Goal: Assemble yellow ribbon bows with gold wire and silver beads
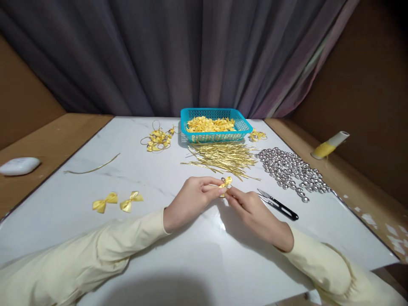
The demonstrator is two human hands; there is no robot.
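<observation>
My left hand [191, 199] and my right hand [251, 210] meet at the middle of the white table [95, 238], fingers pinched together on one small yellow ribbon bow [225, 183]. A small silver bit shows at the bow's top; I cannot make out what it is. Both wrists rest on the tabletop. Just beyond the hands lies a heap of gold twist wires [223, 157]. To the right of it spreads a pile of silver bells [291, 170]. Black thread snips [279, 205] lie beside my right hand.
A blue basket [191, 123] of yellow bows stands at the table's far edge. Two finished bows [116, 202] lie at the left, several bows with wire loops [157, 140] further back. A single gold wire [92, 168], a white case [19, 165] and a yellow spool [328, 146] lie around.
</observation>
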